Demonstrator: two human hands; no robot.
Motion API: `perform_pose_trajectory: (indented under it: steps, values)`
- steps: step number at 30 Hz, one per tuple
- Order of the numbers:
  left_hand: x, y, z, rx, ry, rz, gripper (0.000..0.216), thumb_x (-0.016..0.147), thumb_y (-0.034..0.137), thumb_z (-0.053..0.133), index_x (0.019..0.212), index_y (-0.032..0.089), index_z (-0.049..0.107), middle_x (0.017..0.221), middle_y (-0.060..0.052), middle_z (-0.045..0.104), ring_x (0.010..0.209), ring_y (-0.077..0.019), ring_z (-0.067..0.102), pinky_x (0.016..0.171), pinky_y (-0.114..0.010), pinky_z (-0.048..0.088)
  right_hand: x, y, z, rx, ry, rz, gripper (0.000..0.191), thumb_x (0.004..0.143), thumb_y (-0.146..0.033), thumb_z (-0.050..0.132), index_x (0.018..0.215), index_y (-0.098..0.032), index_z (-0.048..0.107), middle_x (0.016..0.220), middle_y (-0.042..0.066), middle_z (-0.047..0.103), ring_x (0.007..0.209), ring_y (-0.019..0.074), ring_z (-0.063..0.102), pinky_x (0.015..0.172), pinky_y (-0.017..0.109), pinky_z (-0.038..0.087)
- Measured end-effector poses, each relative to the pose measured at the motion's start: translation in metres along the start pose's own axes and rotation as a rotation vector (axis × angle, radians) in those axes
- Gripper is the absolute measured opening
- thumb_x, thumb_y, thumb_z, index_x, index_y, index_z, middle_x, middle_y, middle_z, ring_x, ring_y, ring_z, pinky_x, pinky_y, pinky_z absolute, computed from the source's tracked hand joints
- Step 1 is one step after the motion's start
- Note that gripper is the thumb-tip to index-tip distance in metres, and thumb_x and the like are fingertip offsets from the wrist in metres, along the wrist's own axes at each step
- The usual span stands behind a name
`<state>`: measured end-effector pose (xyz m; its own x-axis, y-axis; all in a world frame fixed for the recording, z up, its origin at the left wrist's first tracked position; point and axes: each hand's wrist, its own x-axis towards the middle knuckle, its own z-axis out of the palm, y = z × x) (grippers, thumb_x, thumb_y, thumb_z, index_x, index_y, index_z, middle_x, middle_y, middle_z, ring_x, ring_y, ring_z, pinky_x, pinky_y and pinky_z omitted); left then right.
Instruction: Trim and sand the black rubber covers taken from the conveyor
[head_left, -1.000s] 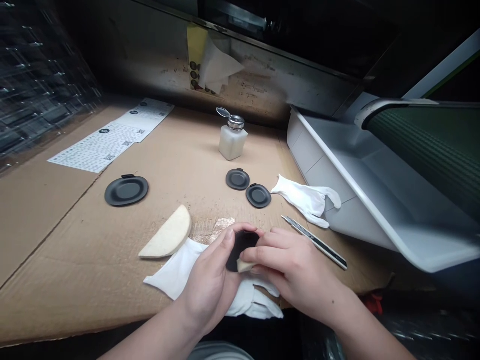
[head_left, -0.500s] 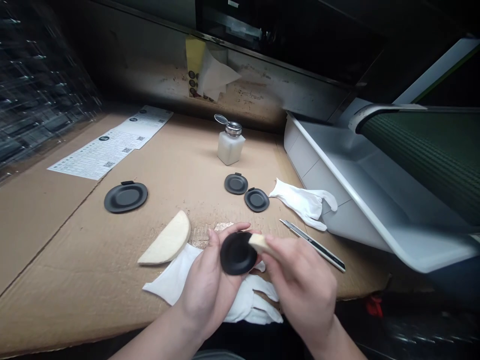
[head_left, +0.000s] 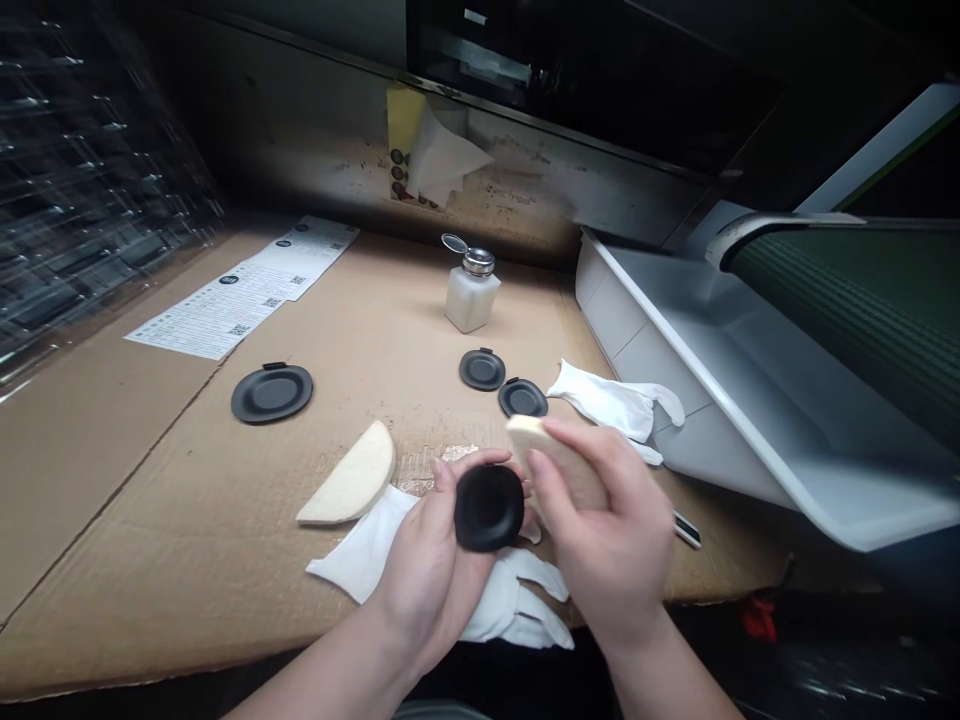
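Observation:
In my left hand (head_left: pixel 431 575) rests a small black lid (head_left: pixel 489 508), rounded and with a recessed middle, its face turned up toward me. My right hand (head_left: pixel 619 530) pinches a cream felt pad (head_left: pixel 562 462) between thumb and fingers, just right of the lid and apart from it. A half-round cream felt piece (head_left: pixel 352 475) lies left of my hands. Under my wrists is a white glove (head_left: pixel 517 600), partly hidden. Two similar black lids (head_left: pixel 482 370) lie beyond my hands, and a larger black lid (head_left: pixel 272 392) sits to the left.
A square pump bottle (head_left: pixel 471 298) with its cap flipped up stands at the back. Another white glove (head_left: pixel 611 400) lies beside a grey bin (head_left: pixel 660 345). My right hand mostly covers a utility knife (head_left: pixel 687 530). Printed sheets (head_left: pixel 225 310) lie on the cardboard (head_left: pixel 187 560).
My right hand has lifted the felt pad off the black lid, up and to the right. The lid stays in my left hand. The whole view has shifted slightly.

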<state>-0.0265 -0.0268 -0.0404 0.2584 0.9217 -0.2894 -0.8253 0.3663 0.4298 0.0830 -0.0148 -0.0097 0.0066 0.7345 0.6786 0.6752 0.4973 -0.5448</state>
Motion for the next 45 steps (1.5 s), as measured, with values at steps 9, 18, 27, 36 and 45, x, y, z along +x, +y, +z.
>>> perform_pose_trajectory:
  steps: [9, 18, 27, 36, 45]
  values:
    - [0.002, 0.003, 0.003, 0.002, 0.075, -0.039, 0.04, 0.088, 0.044, 0.037, 0.097, 0.015, 0.063, 0.098, -0.008, 0.065, 0.105, -0.0226, 0.054, 0.095, -0.035, 0.038, -0.021, 0.007, 0.013, -0.135, -0.146, -0.241, 0.022, 0.078, -0.008, 0.056, 0.098, -0.015, 0.061, 0.077, 0.005, 0.065, 0.07, 0.0145, 0.057, 0.063, 0.027, 0.048]
    - [0.001, 0.005, 0.002, -0.016, 0.037, -0.101, 0.052, 0.086, 0.055, 0.031, 0.096, 0.015, 0.062, 0.1, -0.01, 0.065, 0.106, -0.0249, 0.054, 0.1, -0.037, 0.033, -0.025, 0.006, 0.007, -0.094, -0.373, -0.344, 0.028, 0.08, -0.012, 0.054, 0.108, -0.015, 0.058, 0.073, 0.004, 0.062, 0.068, 0.0146, 0.052, 0.063, 0.028, 0.046]
    - [0.0, 0.005, 0.004, -0.009, 0.034, -0.109, 0.054, 0.086, 0.055, 0.031, 0.095, 0.013, 0.063, 0.097, -0.01, 0.065, 0.104, -0.0254, 0.055, 0.098, -0.037, 0.035, -0.022, 0.004, 0.006, -0.104, -0.391, -0.34, 0.025, 0.082, -0.014, 0.051, 0.105, -0.016, 0.06, 0.069, 0.002, 0.059, 0.066, 0.0136, 0.05, 0.061, 0.027, 0.043]
    - [0.0, 0.006, 0.004, -0.018, 0.055, -0.12, 0.054, 0.085, 0.056, 0.033, 0.096, 0.013, 0.064, 0.096, -0.011, 0.065, 0.102, -0.0248, 0.056, 0.096, -0.038, 0.037, -0.029, 0.004, 0.003, -0.083, -0.396, -0.344, 0.027, 0.081, -0.013, 0.051, 0.107, -0.014, 0.058, 0.07, 0.003, 0.058, 0.067, 0.0139, 0.051, 0.061, 0.027, 0.044]
    - [0.003, 0.004, 0.007, 0.022, 0.047, -0.09, 0.051, 0.088, 0.048, 0.031, 0.108, 0.012, 0.06, 0.097, -0.012, 0.065, 0.097, -0.0239, 0.057, 0.089, -0.037, 0.042, -0.019, 0.016, -0.03, -0.041, -0.262, -0.052, 0.017, 0.08, -0.014, 0.056, 0.095, -0.019, 0.06, 0.084, 0.002, 0.066, 0.075, 0.0119, 0.061, 0.069, 0.023, 0.049]
